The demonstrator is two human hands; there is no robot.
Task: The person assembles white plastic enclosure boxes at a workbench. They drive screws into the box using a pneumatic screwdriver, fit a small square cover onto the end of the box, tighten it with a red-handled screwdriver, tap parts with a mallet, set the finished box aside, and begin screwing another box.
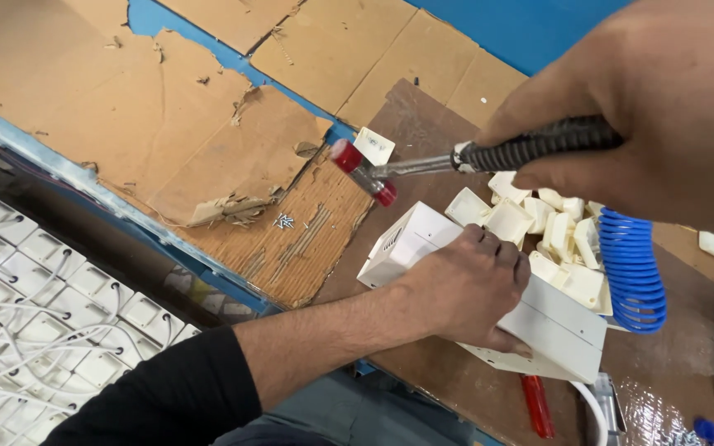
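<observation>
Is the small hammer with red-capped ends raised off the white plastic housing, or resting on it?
Raised. The small red-capped hammer, gripped by the right hand, hangs above the brown board, clear of the white plastic housing that the left hand presses.

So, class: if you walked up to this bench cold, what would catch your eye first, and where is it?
First the small hammer with red-capped head, raised mid-frame in the right hand above the bench. Beneath it, the left hand presses on a long white plastic casing. Behind lie a heap of small white plastic parts and a bright blue coiled hose at right.
</observation>
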